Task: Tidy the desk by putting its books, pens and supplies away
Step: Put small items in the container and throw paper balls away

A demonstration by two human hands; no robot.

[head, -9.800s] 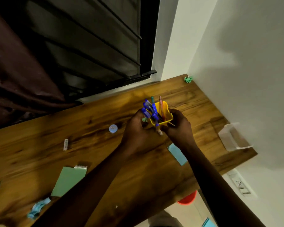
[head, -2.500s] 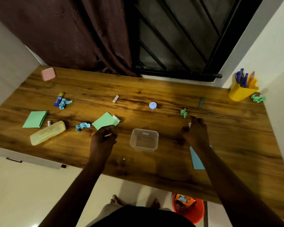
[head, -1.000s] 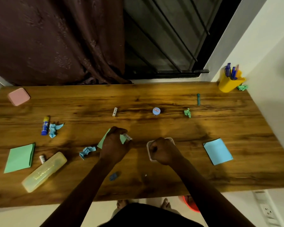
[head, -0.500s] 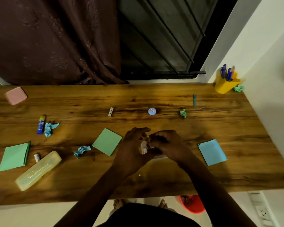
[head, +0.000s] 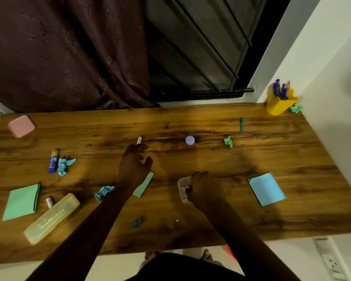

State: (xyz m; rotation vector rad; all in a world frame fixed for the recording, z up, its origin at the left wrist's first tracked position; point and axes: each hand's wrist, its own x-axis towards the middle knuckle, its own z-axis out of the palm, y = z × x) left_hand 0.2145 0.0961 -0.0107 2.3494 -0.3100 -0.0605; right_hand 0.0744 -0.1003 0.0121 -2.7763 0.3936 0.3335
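near edge: a small blue item (head: 138, 222) lies on the wooden desk (head: 211, 226). left of it lies a yellow pencil case (head: 51, 218), with a small white tube (head: 49, 202) just beside it and a green note pad (head: 21, 201) further left.
right hand: the right hand (head: 206, 191) curls its fingers over the right side of a small clear tub (head: 182, 184) and holds it on the desk. small white pieces show inside the tub.
right of the tub: a blue note pad (head: 266, 188) lies flat, apart from the hand.
left forearm: it passes over a green note (head: 144, 185), and a crumpled blue paper (head: 103, 192) lies just left of it.
left hand: the left hand (head: 135, 165) is stretched forward with its fingers loosely spread and holds nothing. its fingertips are just short of a small white stick (head: 139, 140).
far left: a glue stick (head: 53, 161) lies beside a blue paper wad (head: 65, 163), and a pink box (head: 21, 126) sits near the back corner.
middle row: a blue round cap (head: 189, 140) and a green paper scrap (head: 228, 141), with a teal pen (head: 241, 124) behind them.
far right corner: a yellow pen cup (head: 280, 104) stands upright and holds pens (head: 280, 91).
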